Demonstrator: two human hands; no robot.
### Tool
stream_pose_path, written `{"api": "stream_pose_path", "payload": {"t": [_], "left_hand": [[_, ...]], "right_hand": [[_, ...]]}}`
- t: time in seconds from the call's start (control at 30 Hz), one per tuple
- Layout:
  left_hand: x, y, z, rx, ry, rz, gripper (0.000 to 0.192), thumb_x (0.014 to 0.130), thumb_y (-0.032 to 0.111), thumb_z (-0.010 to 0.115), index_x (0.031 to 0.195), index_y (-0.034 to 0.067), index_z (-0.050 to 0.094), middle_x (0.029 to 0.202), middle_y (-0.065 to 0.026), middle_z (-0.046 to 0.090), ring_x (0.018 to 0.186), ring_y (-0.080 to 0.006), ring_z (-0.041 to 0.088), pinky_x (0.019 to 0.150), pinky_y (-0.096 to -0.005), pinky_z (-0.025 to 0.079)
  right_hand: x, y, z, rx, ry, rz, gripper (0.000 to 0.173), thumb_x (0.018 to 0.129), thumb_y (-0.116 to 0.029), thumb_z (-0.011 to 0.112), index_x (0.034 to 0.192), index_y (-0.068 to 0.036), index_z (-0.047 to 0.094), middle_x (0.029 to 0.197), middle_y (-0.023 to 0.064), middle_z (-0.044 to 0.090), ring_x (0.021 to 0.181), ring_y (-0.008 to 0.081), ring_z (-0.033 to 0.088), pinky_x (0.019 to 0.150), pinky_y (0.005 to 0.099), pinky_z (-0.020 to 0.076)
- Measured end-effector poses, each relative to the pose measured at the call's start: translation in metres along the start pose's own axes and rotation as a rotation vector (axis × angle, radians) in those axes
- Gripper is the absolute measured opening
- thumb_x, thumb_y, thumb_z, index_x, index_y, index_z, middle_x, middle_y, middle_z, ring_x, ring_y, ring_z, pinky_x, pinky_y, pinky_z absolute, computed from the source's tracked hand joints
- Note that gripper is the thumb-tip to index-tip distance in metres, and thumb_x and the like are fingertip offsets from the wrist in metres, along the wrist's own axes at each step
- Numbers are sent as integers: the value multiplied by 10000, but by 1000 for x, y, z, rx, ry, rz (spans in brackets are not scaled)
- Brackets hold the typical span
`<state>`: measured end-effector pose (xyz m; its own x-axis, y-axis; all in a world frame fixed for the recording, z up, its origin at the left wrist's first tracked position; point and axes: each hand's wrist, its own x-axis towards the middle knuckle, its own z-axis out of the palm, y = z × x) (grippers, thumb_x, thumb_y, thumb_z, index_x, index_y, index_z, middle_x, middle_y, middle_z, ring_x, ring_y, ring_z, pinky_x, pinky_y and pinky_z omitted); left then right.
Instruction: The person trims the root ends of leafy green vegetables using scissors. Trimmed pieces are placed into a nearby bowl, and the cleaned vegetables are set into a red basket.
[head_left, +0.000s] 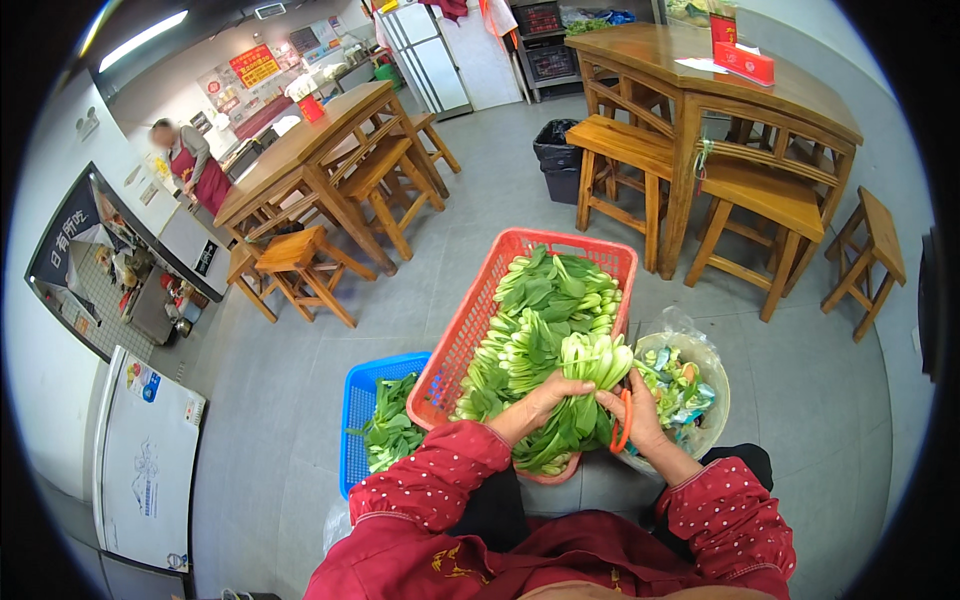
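A bunch of green leafy stalks, likely bok choy (596, 358), is held over a red plastic basket (450, 341) in front of me. My left hand (551, 401) grips the bunch from its left side, pale stem ends pointing away from me and leaves hanging towards me. My right hand (641, 420) touches the bunch's right side with its thumb while holding orange-handled scissors (624, 424); the blades point away from me, partly hidden. More bok choy (551, 289) lies in rows inside the red basket.
Left of the red basket, a blue plastic basket (352, 420) holds loose greens. A lined waste bucket (720, 409) with trimmings stands at my right. Wooden tables (637, 41) and stools (750, 195), a black bin (559, 169) and a white chest freezer (150, 465) stand around. Another person (196, 165) stands far left.
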<state>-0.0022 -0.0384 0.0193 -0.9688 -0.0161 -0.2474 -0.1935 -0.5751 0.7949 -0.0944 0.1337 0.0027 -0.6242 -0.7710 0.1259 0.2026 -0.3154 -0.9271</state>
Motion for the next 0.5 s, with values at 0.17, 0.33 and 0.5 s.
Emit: {"api": "stream_pose_path", "payload": {"t": [0.17,0.33,0.5], "left_hand": [[5,-7,-6,120,4,31,658,810,147,775,1397,5,515,1305,-121,629,1209,-243,594,1080,-370,439],[1,-2,2,110,130,61,629,791,83,770,1371,13,536,1265,-85,642,1161,-216,607,1049,-354,450],[1,4,8,34,172,99,530,807,55,741,1308,11,573,1183,-85,674,1045,-208,657,956,-358,518]], "right_hand": [[-1,-1,0,-142,27,81,593,895,-120,765,1358,28,425,1287,115,591,1163,193,603,994,324,490],[2,1,-4,-388,65,30,605,853,-176,819,1317,21,485,1181,110,662,1064,181,639,929,316,515],[3,2,-3,-174,103,105,539,848,-164,824,1250,6,507,1055,77,675,948,143,644,844,282,522]]}}
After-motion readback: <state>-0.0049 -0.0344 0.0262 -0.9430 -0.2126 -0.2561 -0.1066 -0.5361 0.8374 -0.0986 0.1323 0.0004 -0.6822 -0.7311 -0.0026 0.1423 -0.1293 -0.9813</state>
